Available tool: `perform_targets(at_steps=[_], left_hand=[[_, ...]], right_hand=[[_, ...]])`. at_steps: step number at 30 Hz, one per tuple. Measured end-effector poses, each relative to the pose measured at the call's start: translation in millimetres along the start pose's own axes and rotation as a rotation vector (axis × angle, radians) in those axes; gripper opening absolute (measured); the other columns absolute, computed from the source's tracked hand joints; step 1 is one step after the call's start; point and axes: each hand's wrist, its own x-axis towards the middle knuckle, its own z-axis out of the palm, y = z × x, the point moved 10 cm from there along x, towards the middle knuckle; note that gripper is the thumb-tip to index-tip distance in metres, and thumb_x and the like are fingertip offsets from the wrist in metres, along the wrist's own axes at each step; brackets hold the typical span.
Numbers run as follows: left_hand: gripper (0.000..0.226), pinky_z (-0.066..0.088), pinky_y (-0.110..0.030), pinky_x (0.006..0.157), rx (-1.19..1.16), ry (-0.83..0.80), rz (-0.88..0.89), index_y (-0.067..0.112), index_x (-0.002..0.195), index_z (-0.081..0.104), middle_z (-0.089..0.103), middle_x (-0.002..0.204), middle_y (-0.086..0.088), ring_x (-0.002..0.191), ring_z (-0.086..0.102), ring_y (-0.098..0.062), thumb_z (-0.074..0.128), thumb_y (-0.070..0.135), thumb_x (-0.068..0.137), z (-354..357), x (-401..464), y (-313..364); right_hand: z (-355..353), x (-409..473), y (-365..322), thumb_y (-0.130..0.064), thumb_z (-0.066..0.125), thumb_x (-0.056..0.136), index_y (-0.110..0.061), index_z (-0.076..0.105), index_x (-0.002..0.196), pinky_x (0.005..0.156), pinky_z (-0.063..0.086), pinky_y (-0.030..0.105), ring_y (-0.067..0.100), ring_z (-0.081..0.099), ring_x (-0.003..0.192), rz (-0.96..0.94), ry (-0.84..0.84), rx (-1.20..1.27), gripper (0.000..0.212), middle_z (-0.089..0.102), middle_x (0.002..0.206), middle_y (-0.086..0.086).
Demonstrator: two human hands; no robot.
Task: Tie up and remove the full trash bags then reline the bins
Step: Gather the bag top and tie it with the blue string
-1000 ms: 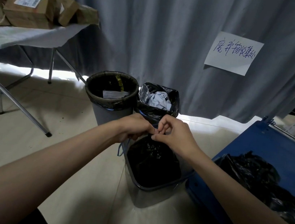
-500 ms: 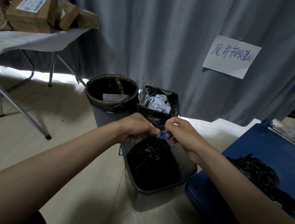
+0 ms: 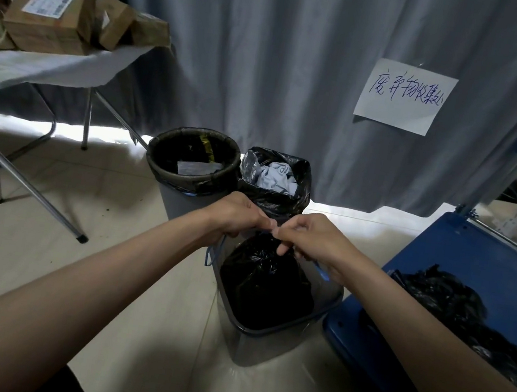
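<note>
Both my hands meet over the near bin (image 3: 267,336), a grey square one on the floor. My left hand (image 3: 238,214) is curled tight on the blue drawstring (image 3: 210,254) at the gathered neck of the black trash bag (image 3: 263,283) — a loop of the string hangs down off the bin's left rim. My right hand (image 3: 309,236) pinches the same neck w/ thumb and fingers, another bit of blue string trailing under it to the right. The bag sits inside the bin, bunched shut at the top, just under my knuckles.

Farther back, touching each other: a round bin (image 3: 193,166) on the left w/ a dark liner and some paper in it, and a black-lined bin (image 3: 274,178) on the right w/ crumpled pale paper. To the right, near me, a blue cart (image 3: 473,262) carries more black bags (image 3: 445,298). Far left, a counter (image 3: 46,66) w/ cardboard boxes (image 3: 48,16). Grey curtain (image 3: 271,48) behind — a handwritten paper sign (image 3: 405,97) is pinned to it.
</note>
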Motion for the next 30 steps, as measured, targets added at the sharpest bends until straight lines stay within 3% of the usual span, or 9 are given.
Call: perform_targets(at_steps=[6, 8, 10, 15, 18, 22, 25, 27, 30], left_hand=[[0.017, 0.026, -0.013, 0.039, -0.007, 0.009, 0.045, 0.004, 0.093, 0.078, 0.059, 0.056, 0.004, 0.042, 0.038, -0.002, 0.075, 0.019, 0.085, -1.2, 3.2, 1.7], [0.014, 0.033, -0.01, 0.043, 0.011, -0.008, 0.08, 0.003, 0.094, 0.077, 0.066, 0.064, 0.004, 0.048, 0.05, 0.002, 0.074, 0.014, 0.085, -1.9, 3.7, 6.3], [0.011, 0.042, -0.008, 0.052, -0.007, -0.025, 0.118, 0.001, 0.095, 0.076, 0.071, 0.072, 0.001, 0.057, 0.06, 0.004, 0.073, 0.006, 0.085, -4.5, 5.9, 9.9], [0.008, 0.041, -0.009, 0.056, 0.208, 0.168, 0.253, 0.019, 0.072, 0.078, 0.068, 0.059, 0.01, 0.053, 0.056, 0.007, 0.083, 0.012, 0.074, -24.2, 12.0, 18.2], [0.009, 0.044, -0.012, 0.062, 0.339, 0.243, 0.27, 0.021, 0.069, 0.077, 0.072, 0.067, 0.01, 0.065, 0.062, 0.004, 0.08, 0.014, 0.074, -30.2, 17.1, 10.9], [0.016, 0.042, -0.018, 0.063, 0.44, 0.267, 0.211, 0.025, 0.064, 0.074, 0.069, 0.066, 0.011, 0.071, 0.062, -0.002, 0.077, 0.015, 0.076, -27.9, 26.1, -10.2], [0.024, 0.047, -0.024, 0.067, 0.487, 0.327, 0.169, 0.028, 0.057, 0.07, 0.066, 0.063, 0.013, 0.072, 0.064, -0.008, 0.076, 0.013, 0.076, -29.5, 27.1, -22.1], [0.023, 0.046, -0.017, 0.063, 0.463, 0.335, 0.179, 0.025, 0.059, 0.071, 0.066, 0.063, 0.014, 0.07, 0.064, -0.001, 0.074, 0.011, 0.076, -33.6, 26.7, -22.0], [0.016, 0.039, -0.005, 0.058, 0.41, 0.222, 0.226, 0.022, 0.064, 0.074, 0.069, 0.064, 0.013, 0.062, 0.06, 0.011, 0.077, 0.011, 0.076, -30.4, 26.6, -12.1]], right_hand=[[-5.4, -0.8, -12.5, -0.014, 0.072, 0.086, -0.007, 0.065, 0.075, 0.048, 0.045, 0.017, 0.004, 0.052, 0.041, -0.15, 0.107, -0.199, 0.015, 0.066, 0.057, 0.001], [-11.3, -1.4, -20.2, -0.014, 0.073, 0.085, -0.009, 0.064, 0.072, 0.052, 0.045, 0.015, 0.003, 0.055, 0.045, -0.214, 0.175, -0.316, 0.017, 0.066, 0.056, 0.002], [-15.5, -2.3, -28.3, -0.016, 0.072, 0.084, -0.014, 0.063, 0.069, 0.063, 0.05, 0.023, 0.011, 0.061, 0.057, -0.266, 0.216, -0.423, 0.018, 0.066, 0.058, 0.003], [-11.8, -6.4, -32.8, -0.017, 0.064, 0.083, -0.018, 0.06, 0.067, 0.07, 0.051, 0.035, 0.023, 0.058, 0.074, -0.281, 0.194, -0.666, 0.016, 0.059, 0.069, -0.001], [-9.6, -6.6, -19.1, -0.009, 0.057, 0.08, -0.014, 0.062, 0.068, 0.067, 0.051, 0.034, 0.023, 0.057, 0.075, -0.238, 0.118, -0.761, 0.013, 0.058, 0.07, 0.0], [-1.1, -8.6, 1.4, -0.001, 0.055, 0.079, -0.014, 0.053, 0.06, 0.06, 0.038, 0.028, 0.013, 0.045, 0.065, -0.165, -0.048, -0.808, 0.023, 0.047, 0.061, -0.001], [2.6, -10.3, 22.5, 0.0, 0.054, 0.079, -0.013, 0.056, 0.061, 0.052, 0.039, 0.022, 0.016, 0.049, 0.06, -0.069, -0.155, -0.823, 0.023, 0.057, 0.06, 0.004], [-1.5, -11.1, 31.6, -0.001, 0.054, 0.081, -0.012, 0.063, 0.068, 0.048, 0.042, 0.016, 0.014, 0.056, 0.056, -0.015, -0.173, -0.769, 0.019, 0.066, 0.064, 0.007], [-10.1, -12.0, 35.9, -0.006, 0.055, 0.089, -0.01, 0.064, 0.078, 0.045, 0.047, 0.018, 0.008, 0.056, 0.043, 0.032, -0.164, -0.697, 0.015, 0.067, 0.064, 0.006]])
